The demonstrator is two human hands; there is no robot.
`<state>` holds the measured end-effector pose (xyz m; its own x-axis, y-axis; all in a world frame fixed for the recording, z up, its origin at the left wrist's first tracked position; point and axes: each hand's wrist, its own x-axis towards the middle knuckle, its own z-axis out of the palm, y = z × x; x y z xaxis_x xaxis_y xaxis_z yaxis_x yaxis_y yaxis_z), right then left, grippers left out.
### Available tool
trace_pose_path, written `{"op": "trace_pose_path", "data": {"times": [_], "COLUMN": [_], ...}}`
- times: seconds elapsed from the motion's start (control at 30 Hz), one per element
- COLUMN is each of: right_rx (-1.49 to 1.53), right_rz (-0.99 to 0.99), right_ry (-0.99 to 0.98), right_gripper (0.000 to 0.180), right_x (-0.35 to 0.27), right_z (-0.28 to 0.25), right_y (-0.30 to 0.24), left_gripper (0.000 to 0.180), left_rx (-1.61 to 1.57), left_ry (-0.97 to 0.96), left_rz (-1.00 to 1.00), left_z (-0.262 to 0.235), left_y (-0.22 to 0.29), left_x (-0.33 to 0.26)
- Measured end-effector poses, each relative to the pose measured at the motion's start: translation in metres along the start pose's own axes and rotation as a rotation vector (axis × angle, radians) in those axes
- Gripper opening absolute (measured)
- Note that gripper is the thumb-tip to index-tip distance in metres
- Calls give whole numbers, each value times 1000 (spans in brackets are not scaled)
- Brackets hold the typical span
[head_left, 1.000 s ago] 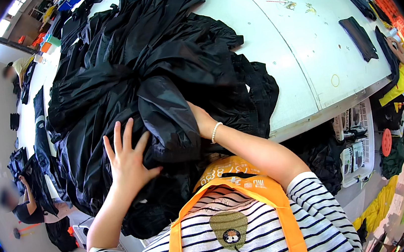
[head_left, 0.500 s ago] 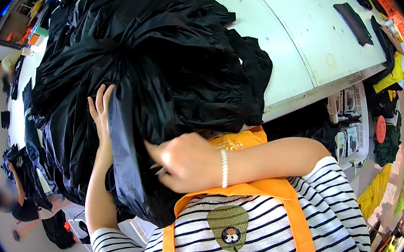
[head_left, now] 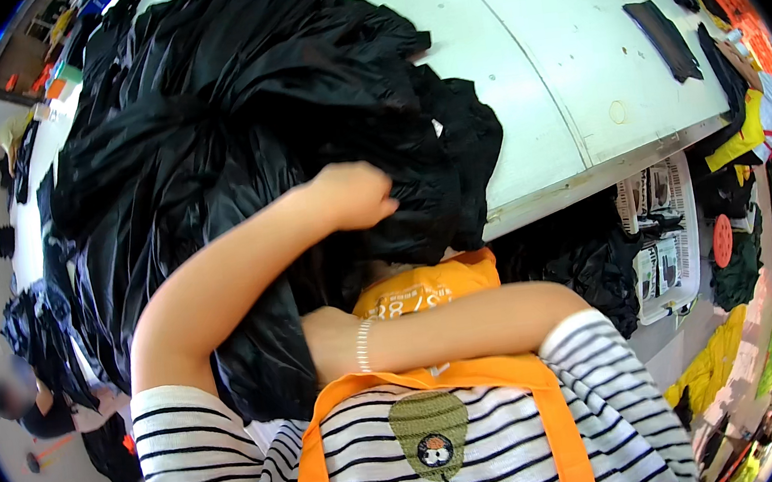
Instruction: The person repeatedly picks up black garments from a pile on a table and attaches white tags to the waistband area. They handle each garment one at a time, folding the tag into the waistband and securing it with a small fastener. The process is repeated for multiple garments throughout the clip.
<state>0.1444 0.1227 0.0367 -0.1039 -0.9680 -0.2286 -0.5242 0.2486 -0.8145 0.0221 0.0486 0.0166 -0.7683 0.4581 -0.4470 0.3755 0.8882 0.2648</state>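
Black cloth [head_left: 231, 135] lies heaped over the left half of the white bench [head_left: 556, 60] and spills off its near edge toward my chest. My left hand [head_left: 354, 195] is up at the front of the heap, the forearm rising slantwise from my striped sleeve, elbow bent low; the fingers are curled shut into a fist on a fold of that cloth. My right hand [head_left: 326, 343] comes across my body from the right, forearm lying level over my orange apron [head_left: 432, 397], a pale bracelet [head_left: 363, 345] at the wrist. Its fingers are buried under a hanging flap of the cloth, so I cannot tell how far they are closed or what they hold.

Further right on the bench, well apart from the heap, lies a flat dark strip [head_left: 663, 40]. Under the bench edge, right of me, a pale crate [head_left: 662, 238] holds small black-and-white packets standing in rows. Beside it sits a round orange tag [head_left: 722, 241] against dark green cloth, with yellow pieces [head_left: 714, 361] below.
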Motion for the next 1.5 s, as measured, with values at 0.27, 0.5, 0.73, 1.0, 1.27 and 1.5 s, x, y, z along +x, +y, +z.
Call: {"op": "trace_pose_path", "data": {"times": [0.27,0.5,0.73,1.0,1.27,1.5], "right_rx": [151,470,1052,773,1510,1422], "right_rz": [401,447,254,30,330,243], "right_ry": [1452,1158,1029,989,936,1185], "right_gripper": [27,35,51,44,34,28], "right_x": [-106,-81,-73,-78,-78,-75], "right_z": [-59,-57,-41,-25,-67,-102], "right_y": [197,205,130,127,143,126], "left_gripper": [22,40,57,59,50,71], "left_rx": [524,-444,-1120,-1701,-1521,-546], "left_ry": [-235,453,386,273,256,693], "left_rz": [248,142,-322,-60,3,-133], "left_z": [56,36,23,23,19,-4], "left_y": [2,8,-7,-22,-23,-5], "left_x": [-40,-18,-10,-17,-20,-25]}}
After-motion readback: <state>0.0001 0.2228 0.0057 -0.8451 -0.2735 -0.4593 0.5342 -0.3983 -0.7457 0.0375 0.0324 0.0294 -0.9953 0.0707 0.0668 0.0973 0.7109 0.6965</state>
